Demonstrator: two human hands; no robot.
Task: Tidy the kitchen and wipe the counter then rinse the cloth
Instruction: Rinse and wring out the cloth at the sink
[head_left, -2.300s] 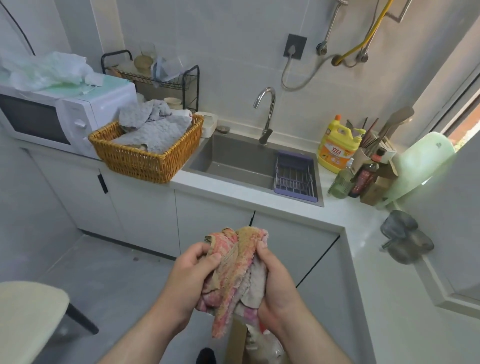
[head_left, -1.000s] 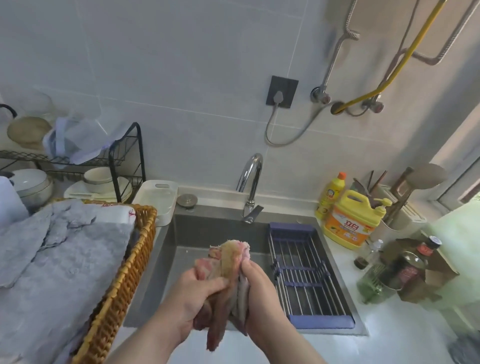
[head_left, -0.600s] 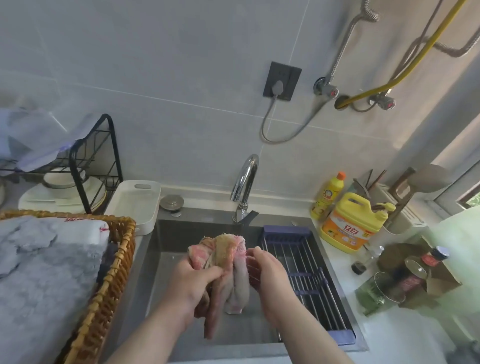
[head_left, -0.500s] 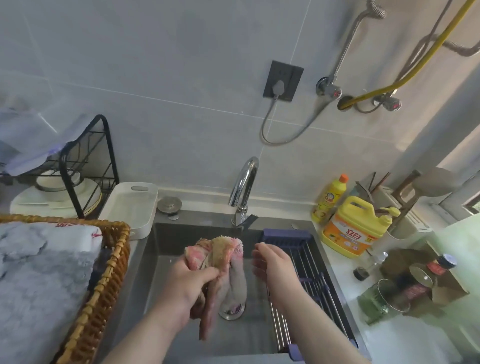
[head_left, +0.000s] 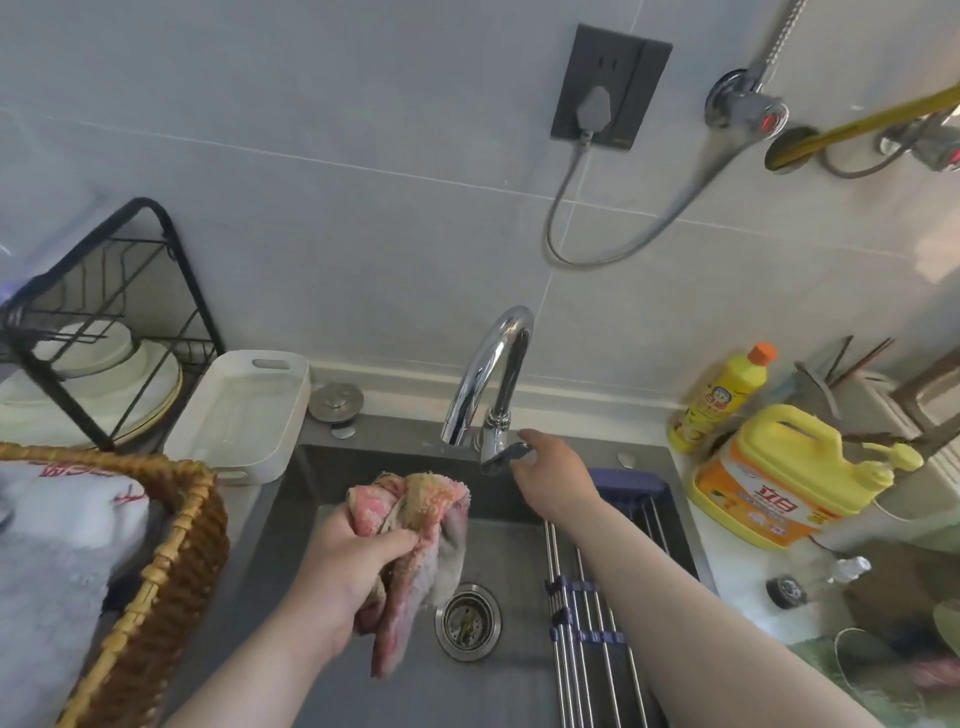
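Observation:
My left hand (head_left: 349, 564) grips a bunched pink and yellow cloth (head_left: 415, 525) over the grey sink (head_left: 519, 670), just left of the drain (head_left: 468, 621). The cloth's loose end hangs down toward the basin. My right hand (head_left: 551, 474) reaches to the base of the chrome tap (head_left: 493, 374), its fingers on the tap's lever (head_left: 501, 457). No water is visible from the spout.
A purple-framed wire rack (head_left: 597, 613) spans the sink's right side. Yellow detergent jug (head_left: 784, 483) and bottle (head_left: 722, 400) stand on the right counter. On the left are a wicker basket (head_left: 150, 577) of grey cloths, a white tray (head_left: 239, 415) and a dish rack (head_left: 104, 332).
I walked up to the sink with the cloth in both hands. My right hand let go of the cloth and moved up to the tap lever; my left hand keeps the cloth.

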